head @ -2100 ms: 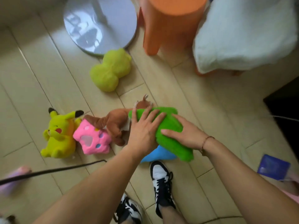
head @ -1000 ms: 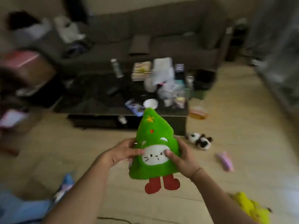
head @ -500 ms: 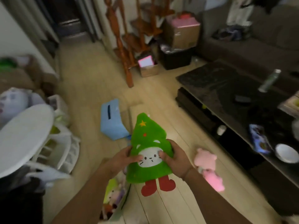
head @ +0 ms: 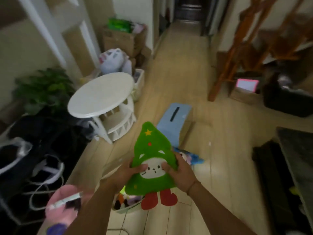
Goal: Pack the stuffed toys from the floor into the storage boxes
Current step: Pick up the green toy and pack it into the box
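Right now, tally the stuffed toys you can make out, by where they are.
In hands: 1, the green tree plush, gripped by left hand and right hand.
On floor: 1, a blue plush behind it.
In the box below: several, too blurred to count.
Total countable: 2.

Pale plank floor point(head: 194, 78) runs into a dark hallway point(head: 188, 7), with a white round table point(head: 101, 95) left and a wooden rack point(head: 237, 53) right.

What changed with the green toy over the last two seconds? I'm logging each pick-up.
The green Christmas-tree plush was lifted off the floor pile, turned face-up, and carried above an open box of toys. The left hand and right hand have gripped its sides throughout.
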Available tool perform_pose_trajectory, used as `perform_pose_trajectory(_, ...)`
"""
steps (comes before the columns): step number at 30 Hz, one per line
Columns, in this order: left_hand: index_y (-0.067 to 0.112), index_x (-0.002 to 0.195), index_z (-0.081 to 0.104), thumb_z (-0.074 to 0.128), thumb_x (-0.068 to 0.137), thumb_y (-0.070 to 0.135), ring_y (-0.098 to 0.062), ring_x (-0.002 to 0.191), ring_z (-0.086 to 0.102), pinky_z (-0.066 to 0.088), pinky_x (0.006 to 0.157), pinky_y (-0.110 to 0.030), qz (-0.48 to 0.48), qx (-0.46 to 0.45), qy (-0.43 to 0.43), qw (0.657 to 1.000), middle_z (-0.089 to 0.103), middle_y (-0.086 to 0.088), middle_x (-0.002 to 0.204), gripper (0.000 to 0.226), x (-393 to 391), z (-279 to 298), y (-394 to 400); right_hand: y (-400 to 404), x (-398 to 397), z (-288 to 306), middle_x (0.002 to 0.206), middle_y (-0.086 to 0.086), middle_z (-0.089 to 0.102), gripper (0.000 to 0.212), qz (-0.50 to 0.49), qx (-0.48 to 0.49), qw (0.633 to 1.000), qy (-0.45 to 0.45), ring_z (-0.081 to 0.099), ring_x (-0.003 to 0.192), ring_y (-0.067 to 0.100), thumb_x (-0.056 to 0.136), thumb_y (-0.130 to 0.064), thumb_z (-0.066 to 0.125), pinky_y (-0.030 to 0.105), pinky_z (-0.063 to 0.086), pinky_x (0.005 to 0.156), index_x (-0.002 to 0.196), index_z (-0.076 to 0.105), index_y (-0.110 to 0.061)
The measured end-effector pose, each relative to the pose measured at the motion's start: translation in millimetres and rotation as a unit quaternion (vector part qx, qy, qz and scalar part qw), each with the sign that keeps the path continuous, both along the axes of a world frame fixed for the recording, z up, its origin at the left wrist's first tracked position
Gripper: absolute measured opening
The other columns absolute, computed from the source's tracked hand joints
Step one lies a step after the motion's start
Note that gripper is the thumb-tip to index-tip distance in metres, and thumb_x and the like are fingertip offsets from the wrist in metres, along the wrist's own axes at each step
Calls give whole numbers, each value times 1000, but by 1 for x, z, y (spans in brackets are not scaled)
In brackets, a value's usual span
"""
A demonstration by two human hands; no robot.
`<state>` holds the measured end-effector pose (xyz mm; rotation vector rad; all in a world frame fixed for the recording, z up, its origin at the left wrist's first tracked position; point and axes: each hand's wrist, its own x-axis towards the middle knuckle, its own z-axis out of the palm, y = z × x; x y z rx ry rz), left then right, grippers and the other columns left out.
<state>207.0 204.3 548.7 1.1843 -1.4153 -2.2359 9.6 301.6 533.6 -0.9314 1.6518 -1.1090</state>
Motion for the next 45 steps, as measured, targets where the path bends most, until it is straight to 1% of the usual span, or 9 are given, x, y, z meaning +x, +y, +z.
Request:
perform_pose_trajectory(5,22,130,55,83,64,45,-30,107,68,54,91,-54,174,-9,-22,984,69,-7,121,75,33,-36,-16,-66,19,-25,123,-15,60,88,115,37,993,-1,59,111,5,62,-77,64,36,55,90,134,43,-29)
perform_pose_trajectory(9,23,126,60,86,63,48,-29,109,66,56,90,-50,212,8,-58,976,67,-7,124,72,57,-76,-45,-114,33,-58,130,-16,57,94,177,91,980,-5,56,119,8,65,-76,64,37,53,95,142,33,-33)
perform_pose_trajectory(20,22,113,69,91,50,51,-19,95,71,59,82,-41,347,14,-127,929,73,9,102,73,31,-139,-87,-193,17,-118,112,-22,66,85,235,175,955,-53,63,104,2,49,-80,70,33,54,91,122,43,-47)
perform_pose_trajectory(27,28,117,67,90,40,63,-22,97,70,57,87,-47,379,37,-155,912,74,8,102,87,4,-169,-101,-225,-8,-142,111,-15,65,73,268,199,940,-69,65,99,1,55,-70,72,29,56,84,116,45,-40)
perform_pose_trajectory(29,22,120,65,90,44,56,-20,94,70,58,82,-38,391,36,-149,908,75,1,99,86,-3,-174,-104,-230,-10,-151,113,-14,65,83,270,206,938,-64,65,101,3,53,-74,72,32,56,86,122,43,-39)
perform_pose_trajectory(32,23,114,65,86,26,71,-12,91,67,55,77,-26,400,30,-159,902,74,10,90,102,-8,-184,-108,-233,-13,-164,117,-13,64,95,282,204,936,-48,64,102,2,52,-77,70,30,56,87,132,40,-34)
perform_pose_trajectory(36,24,125,57,85,22,73,-20,99,63,52,90,-38,396,41,-153,905,66,3,106,118,-12,-202,-107,-233,-16,-182,113,-19,64,85,276,207,938,-34,63,97,-7,52,-79,66,19,54,82,124,40,-41)
perform_pose_trajectory(40,15,134,52,87,67,24,-25,108,57,47,95,-38,376,61,-167,910,60,-6,114,77,-12,-234,-107,-228,-13,-220,119,-14,63,73,256,208,944,-31,63,103,-1,62,-66,71,25,54,88,125,44,-38)
perform_pose_trajectory(45,17,142,44,81,76,30,-20,108,51,45,91,-32,345,33,-231,909,53,-5,125,76,-11,-301,-99,-218,-2,-282,125,-8,63,80,226,218,949,-40,61,113,8,65,-57,78,37,53,94,133,46,-30)
